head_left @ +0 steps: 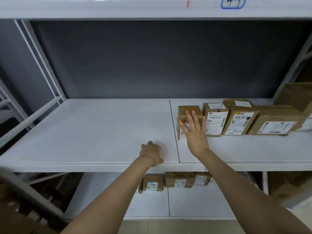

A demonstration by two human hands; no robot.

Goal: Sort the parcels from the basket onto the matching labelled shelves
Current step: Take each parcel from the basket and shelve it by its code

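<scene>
A small brown cardboard parcel (189,111) stands at the left end of a row of parcels on the white middle shelf (101,129). My right hand (194,130) lies flat against its front face, fingers straight and spread. Right of it stand two parcels marked "4-2" (215,120) (239,119) and a wider parcel (276,122). My left hand (152,153) rests on the shelf near the front edge, fingers curled under, holding nothing. A blue-framed label (233,2) is on the upper shelf's edge.
Several small parcels (179,179) sit on the lower shelf (152,205). A large cardboard box (297,95) stands at the far right. Grey shelf uprights (38,61) run along the left. A blurred object (20,208) fills the bottom left corner.
</scene>
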